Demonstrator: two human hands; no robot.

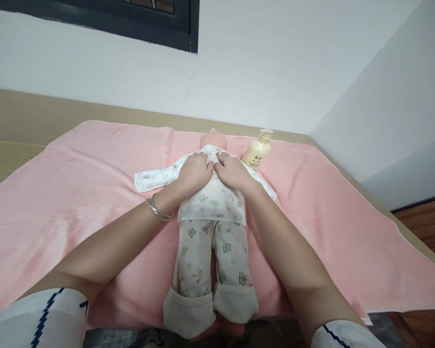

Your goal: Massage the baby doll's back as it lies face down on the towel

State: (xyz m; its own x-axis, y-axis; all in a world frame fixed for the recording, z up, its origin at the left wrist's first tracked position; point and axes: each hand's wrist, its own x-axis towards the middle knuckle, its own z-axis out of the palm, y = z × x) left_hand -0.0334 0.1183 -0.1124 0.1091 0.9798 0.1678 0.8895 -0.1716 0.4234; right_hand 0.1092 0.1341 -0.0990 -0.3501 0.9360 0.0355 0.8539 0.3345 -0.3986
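A baby doll (213, 140) lies on its back in a white pyjama top (213, 199) and matching trousers (232, 251), both printed with small green animals. Its head points away from me. My left hand (196, 170) rests on one side of the doll's chest, thumb toward the middle. On the other side of the chest lies my right hand (234, 169), its thumb close to my left one. Both palms face down on the cloth, and the fingertips are partly hidden. One sleeve (154, 179) stretches out to the left; my right forearm partly covers the other.
Under the doll a pink blanket (76, 203) covers much of the wooden surface (105, 112). A pale yellow pump bottle (256, 152) stands by the doll's right-side shoulder in view. White walls (261, 63) rise behind and to the right. A dark window frame (137, 26) is at the top.
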